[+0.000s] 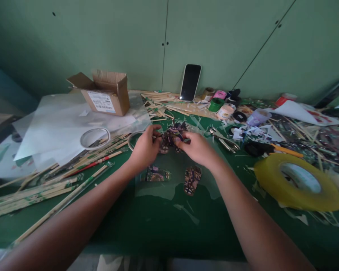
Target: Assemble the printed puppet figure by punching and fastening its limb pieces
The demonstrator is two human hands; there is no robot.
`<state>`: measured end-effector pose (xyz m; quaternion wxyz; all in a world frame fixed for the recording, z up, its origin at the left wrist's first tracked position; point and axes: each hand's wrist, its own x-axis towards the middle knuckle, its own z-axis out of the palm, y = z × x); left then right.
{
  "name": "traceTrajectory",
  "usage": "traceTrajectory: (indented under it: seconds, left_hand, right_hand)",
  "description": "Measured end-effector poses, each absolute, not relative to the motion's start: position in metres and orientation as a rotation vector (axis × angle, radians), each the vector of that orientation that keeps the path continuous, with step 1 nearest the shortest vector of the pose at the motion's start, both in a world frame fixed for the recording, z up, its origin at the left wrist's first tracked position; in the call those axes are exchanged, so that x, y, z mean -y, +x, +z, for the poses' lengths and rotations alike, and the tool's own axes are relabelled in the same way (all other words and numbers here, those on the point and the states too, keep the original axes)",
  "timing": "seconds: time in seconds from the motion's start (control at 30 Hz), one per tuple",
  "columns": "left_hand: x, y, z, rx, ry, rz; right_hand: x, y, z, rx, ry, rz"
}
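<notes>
Between both hands is a dark patterned paper cutout (173, 136), purple and brown with jagged edges; its exact kind I cannot make out. My left hand (147, 146) pinches it from the left, thumb and fingers together. From the right, my right hand (196, 147) grips its other side with bent fingers. Just below lie two smaller patterned pieces, one lengthwise piece (157, 174) near my left wrist and one upright piece (192, 180) near my right wrist. Both rest on a clear plastic sheet (172, 192) over the green tabletop.
Bamboo sticks (34, 195) and a tape roll (95, 138) lie left, with a cardboard box (107, 94) behind. A phone (190, 82) leans on the wall. Pliers (224, 140), paint jars (226, 111), a cutter knife (285, 149) and a large yellow tape roll (265, 180) lie right.
</notes>
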<state>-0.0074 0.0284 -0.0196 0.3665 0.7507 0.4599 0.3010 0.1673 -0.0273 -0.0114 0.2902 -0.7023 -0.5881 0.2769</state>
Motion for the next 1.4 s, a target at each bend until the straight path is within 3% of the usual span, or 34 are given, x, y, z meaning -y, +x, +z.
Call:
traceTrajectory:
  seconds: [0.27, 0.5, 0.83, 1.4]
  left_hand:
    - [-0.020, -0.004, -0.006, -0.800, 1.089, 0.763]
    - [-0.018, -0.007, -0.005, -0.761, 1.241, 0.511]
    - [-0.027, -0.008, -0.003, -0.954, 1.009, 0.755]
    - [-0.022, -0.011, 0.000, -0.844, 1.220, 0.820]
  right_hand:
    - [0.023, 0.169, -0.019, 1.311, -1.465, 0.784]
    - [0.029, 0.163, -0.011, 1.335, -1.361, 0.686]
    - [0.044, 0.167, 0.006, 1.634, -1.505, 0.463]
    - [0.039, 0.163, 0.001, 1.684, -1.513, 0.641]
